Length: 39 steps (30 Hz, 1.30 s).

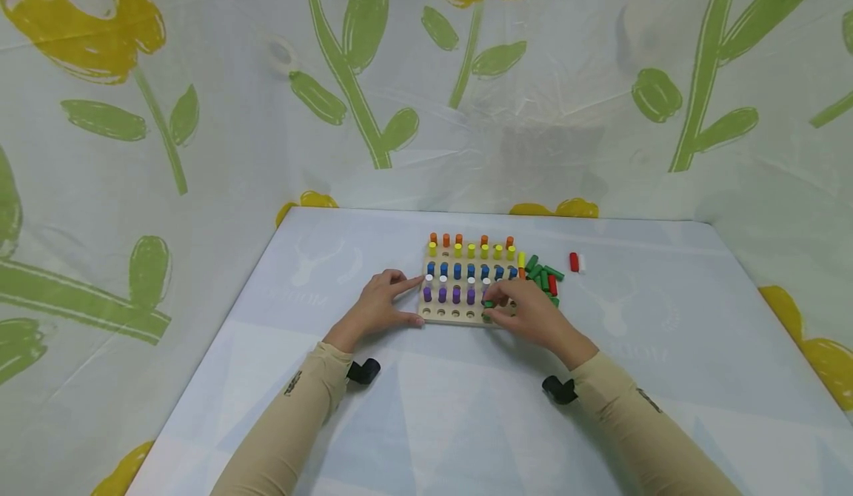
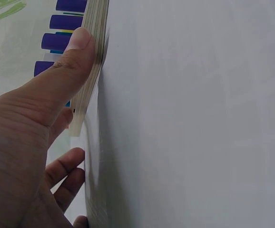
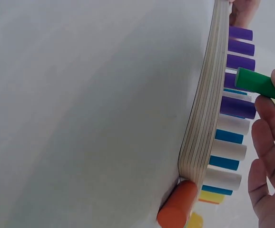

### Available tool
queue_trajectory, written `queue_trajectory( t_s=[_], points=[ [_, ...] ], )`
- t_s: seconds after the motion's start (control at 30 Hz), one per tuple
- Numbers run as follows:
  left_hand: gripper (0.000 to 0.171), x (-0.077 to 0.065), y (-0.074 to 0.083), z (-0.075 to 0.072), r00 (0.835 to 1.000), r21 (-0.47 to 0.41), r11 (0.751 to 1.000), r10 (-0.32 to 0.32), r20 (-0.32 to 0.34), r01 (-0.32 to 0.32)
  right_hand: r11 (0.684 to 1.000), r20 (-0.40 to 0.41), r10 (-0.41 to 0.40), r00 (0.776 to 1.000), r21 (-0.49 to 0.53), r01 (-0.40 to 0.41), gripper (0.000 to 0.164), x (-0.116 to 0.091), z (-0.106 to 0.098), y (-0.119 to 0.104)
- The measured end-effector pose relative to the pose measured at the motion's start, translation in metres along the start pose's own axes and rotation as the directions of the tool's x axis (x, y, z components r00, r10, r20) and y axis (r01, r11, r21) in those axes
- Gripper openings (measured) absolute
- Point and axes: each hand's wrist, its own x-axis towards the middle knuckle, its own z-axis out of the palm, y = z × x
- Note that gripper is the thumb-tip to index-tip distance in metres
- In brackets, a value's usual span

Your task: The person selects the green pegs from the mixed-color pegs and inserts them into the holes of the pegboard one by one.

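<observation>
A wooden pegboard (image 1: 460, 322) lies on the table with rows of upright pegs: orange at the back, then yellow (image 1: 457, 252), blue, white and purple (image 1: 442, 295). The nearest row shows bare holes. My right hand (image 1: 529, 311) pinches a green peg (image 3: 256, 83) between thumb and fingers, over the front right part of the board. The peg is tilted beside the purple pegs in the right wrist view. At the board's left end, my left hand (image 1: 380, 303) rests its thumb (image 2: 78, 52) on the front edge near the corner, with the index finger against the left side.
Loose green pegs (image 1: 536, 269) are heaped against the board's right side, with a red peg (image 1: 552, 285) among them. An orange peg (image 3: 178, 206) lies by the board's corner. Farther right lie another red peg (image 1: 574, 262) and a white peg (image 1: 583, 264).
</observation>
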Motion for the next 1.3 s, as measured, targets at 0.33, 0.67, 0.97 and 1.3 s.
queue_trajectory(
  t_s=[0.33, 0.67, 0.97, 1.3],
  points=[
    [0.089, 0.001, -0.002, 0.002, 1.000, -0.002, 1.000, 0.008, -0.002, -0.008, 0.999, 0.001, -0.008, 1.000, -0.034, 0.008, 0.017, 0.005, 0.005, -0.004],
    [0.089, 0.000, -0.001, 0.001, 1.000, -0.006, 1.000, 0.006, -0.005, -0.006, 0.999, -0.005, -0.035, 0.999, -0.019, 0.035, 0.015, 0.007, 0.007, -0.007],
    [0.089, 0.001, -0.002, 0.002, 1.000, -0.007, 1.000, -0.001, -0.005, 0.001, 1.000, 0.000, -0.025, 1.000, 0.005, 0.025, 0.014, 0.012, 0.012, -0.011],
    [0.090, 0.001, -0.001, 0.000, 1.000, -0.004, 1.000, 0.009, 0.001, -0.009, 1.000, 0.004, -0.024, 1.000, -0.003, 0.024, 0.017, 0.017, 0.017, -0.015]
  ],
)
